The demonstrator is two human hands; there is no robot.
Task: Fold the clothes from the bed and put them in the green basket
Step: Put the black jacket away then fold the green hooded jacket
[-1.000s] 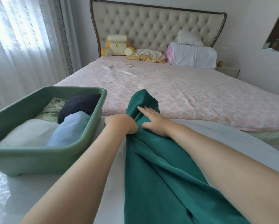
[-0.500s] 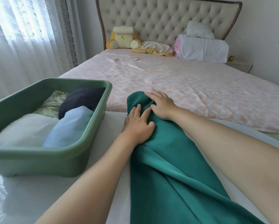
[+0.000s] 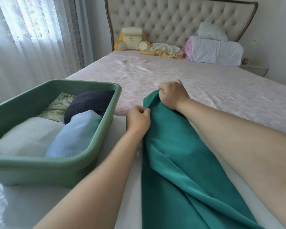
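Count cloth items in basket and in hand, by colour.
White cloth, in green basket: 1
Light blue cloth, in basket: 1
Dark navy cloth, in basket: 1
Pale green patterned cloth, in basket: 1
Teal cloth, gripped by left hand and right hand: 1
Total: 5

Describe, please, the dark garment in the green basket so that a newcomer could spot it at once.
Start at the green basket on the left, beside the pink bedspread. In its far right corner lies the dark garment, behind a pale blue fold. It alone is navy and waffle-knit; its neighbours are all pale.
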